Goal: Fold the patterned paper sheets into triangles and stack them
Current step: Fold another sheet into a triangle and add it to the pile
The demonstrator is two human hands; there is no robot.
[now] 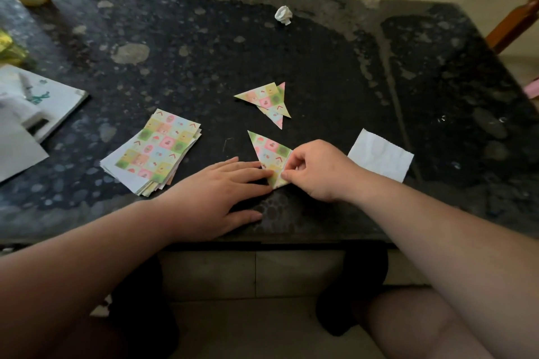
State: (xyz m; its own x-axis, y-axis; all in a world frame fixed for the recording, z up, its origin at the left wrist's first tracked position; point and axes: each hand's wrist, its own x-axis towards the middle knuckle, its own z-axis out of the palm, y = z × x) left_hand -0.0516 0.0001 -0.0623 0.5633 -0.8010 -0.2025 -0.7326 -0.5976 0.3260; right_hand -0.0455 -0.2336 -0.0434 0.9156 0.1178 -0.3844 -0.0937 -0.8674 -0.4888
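Note:
A patterned sheet folded into a triangle (269,151) lies on the dark table near the front edge. My left hand (215,195) lies flat, its straight fingers pressing the triangle's lower left edge. My right hand (318,169) pinches the triangle's right corner with thumb and curled fingers. Two folded triangles (267,100) lie overlapped a little farther back. A stack of unfolded patterned sheets (154,151) sits to the left of my left hand.
A white paper square (382,154) lies right of my right hand. A crumpled white ball (283,15) sits far back. Books and papers (38,105) fill the left edge. The table's front edge (262,239) runs under my forearms.

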